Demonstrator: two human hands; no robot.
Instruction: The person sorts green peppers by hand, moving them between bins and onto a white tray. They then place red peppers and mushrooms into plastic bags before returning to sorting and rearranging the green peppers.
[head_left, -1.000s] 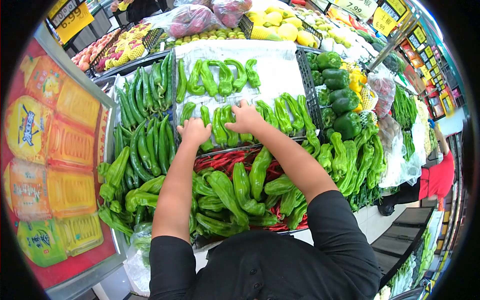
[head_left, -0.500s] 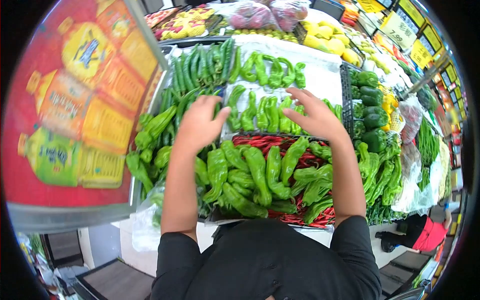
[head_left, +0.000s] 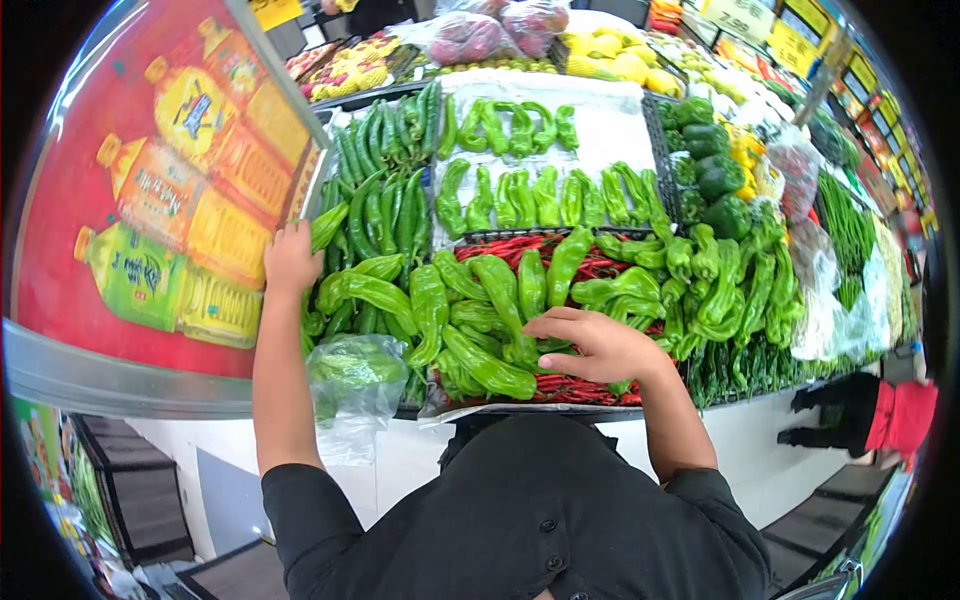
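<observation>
My left hand [head_left: 293,260] is at the left edge of the vegetable display, its fingers curled around the near end of a light green pepper [head_left: 330,224]. Over the front heap of large green peppers [head_left: 492,366] hovers my right hand [head_left: 592,343], fingers spread and holding nothing. Red chillies [head_left: 575,391] show beneath and around that heap. Behind it, green peppers stand in two rows on a white liner [head_left: 610,130]. Thin dark green peppers [head_left: 385,215] lie between my left hand and the rows.
A red panel with bottle pictures [head_left: 190,190] borders the display on the left. A plastic bag of greens [head_left: 358,375] sits at the front left. Bell peppers [head_left: 722,175] and bagged vegetables [head_left: 795,165] are to the right. A person in red [head_left: 900,415] is at the far right.
Both hands have left the rows of peppers. My left hand moved left and closed at the pepper; my right hand came back toward me over the front heap. The view shifted slightly.
</observation>
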